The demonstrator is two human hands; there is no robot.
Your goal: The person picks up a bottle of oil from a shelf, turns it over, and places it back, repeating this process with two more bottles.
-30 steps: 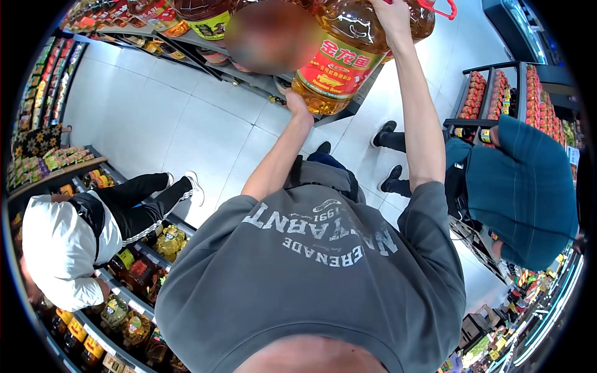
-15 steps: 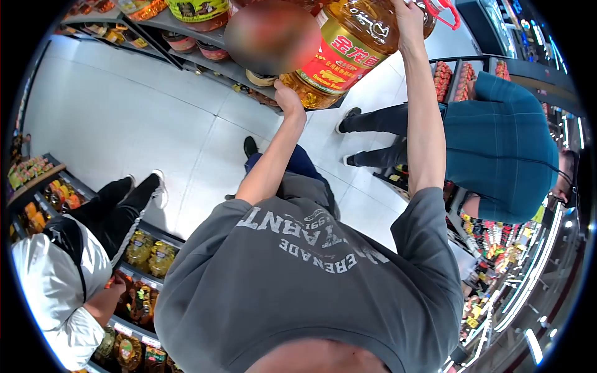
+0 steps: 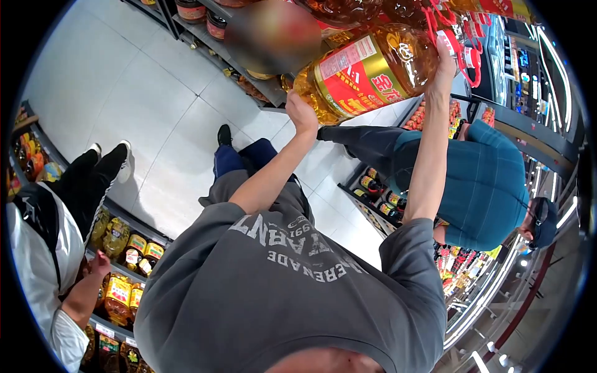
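A large bottle of golden oil (image 3: pixel 360 78) with a red and gold label lies tilted between my hands, its red cap and handle end toward the upper right. My left hand (image 3: pixel 301 112) cups the base end at the lower left. Around the neck end, my right hand (image 3: pixel 442 68) has its fingers closed near the red handle; the fingertips are partly hidden. More oil bottles (image 3: pixel 345 9) with red handles stand right behind it on the shelf.
A shelf (image 3: pixel 217 50) with jars runs along the top. At right, a person in a teal shirt (image 3: pixel 485 186) bends by another shelf. A person in white (image 3: pixel 37 248) stands at left beside shelved oil bottles (image 3: pixel 118 295). A blurred patch covers part of the shelf.
The bottle has moved right and down in view with both hands and has turned, showing more of its label's side. The teal-shirted person's head now shows, and the view has shifted.
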